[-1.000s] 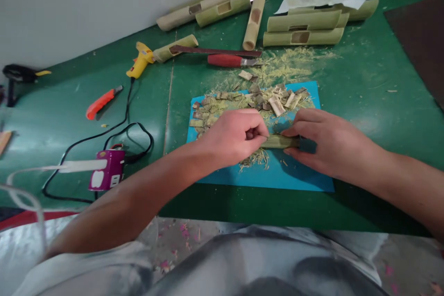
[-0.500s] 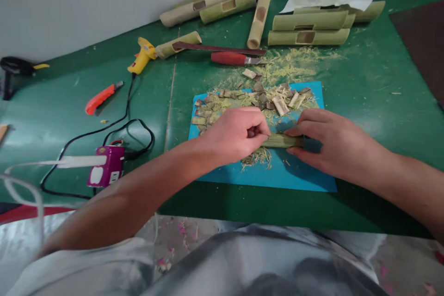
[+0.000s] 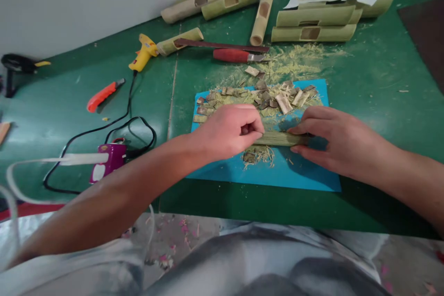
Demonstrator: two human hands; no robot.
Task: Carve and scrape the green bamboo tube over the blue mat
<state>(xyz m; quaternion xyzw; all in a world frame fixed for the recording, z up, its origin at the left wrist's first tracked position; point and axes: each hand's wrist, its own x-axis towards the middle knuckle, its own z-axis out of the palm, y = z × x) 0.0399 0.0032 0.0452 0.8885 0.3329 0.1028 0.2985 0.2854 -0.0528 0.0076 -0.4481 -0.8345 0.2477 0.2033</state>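
Between my hands lies a flat, greenish bamboo strip (image 3: pixel 280 138), held level just over a blue sheet (image 3: pixel 312 173). My right hand (image 3: pixel 338 136) grips its right end between thumb and fingers. At the left end, my left hand (image 3: pixel 232 132) is closed in a pinch on the strip; its fingertips hide that end. Behind the hands, small bamboo pieces (image 3: pixel 284 103) and yellowish dust cover the far part of the sheet. A little heap of thin shavings (image 3: pixel 258 156) sits just below the strip.
Further back lie a red-handled knife (image 3: pixel 232 55), a dark flat blade (image 3: pixel 222 46) and cut bamboo tubes (image 3: pixel 314 33). To the left are a yellow glue gun (image 3: pixel 143 53), an orange utility knife (image 3: pixel 102 96), a purple power socket (image 3: pixel 113 157) with cables, and a black tool (image 3: pixel 17 71).
My left hand has slid left along the strip, so a longer stretch shows between the hands. My right hand keeps its grip. The view has shifted slightly.
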